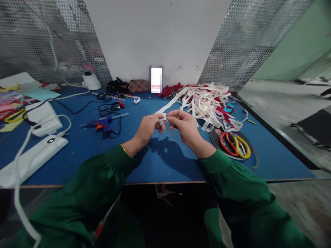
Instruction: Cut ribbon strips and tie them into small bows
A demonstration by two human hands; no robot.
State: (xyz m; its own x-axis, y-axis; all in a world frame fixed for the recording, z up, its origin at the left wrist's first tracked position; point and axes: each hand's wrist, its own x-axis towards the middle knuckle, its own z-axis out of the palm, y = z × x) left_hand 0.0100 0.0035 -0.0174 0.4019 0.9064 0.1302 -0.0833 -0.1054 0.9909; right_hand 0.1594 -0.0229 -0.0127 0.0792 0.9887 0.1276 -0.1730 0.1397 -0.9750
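Note:
A white ribbon [172,101] runs from the pile of ribbon strips down to my hands, where its end is gathered into a small folded bunch. My left hand [150,126] pinches this bunch between thumb and fingers. From the other side, my right hand [184,124] closes its thumb and index finger on the same bunch, so the fingertips of both hands nearly meet. Both hands are above the blue table [165,168], with their shadow below. The fingers partly hide the folds.
Right of my hands lie a heap of white and red ribbons [207,101] and scissors [235,144] on a dark round disc. Left are a blue glue gun [103,123], black cables [108,108] and a white power strip [33,158]. A lit phone [156,79] stands at the back.

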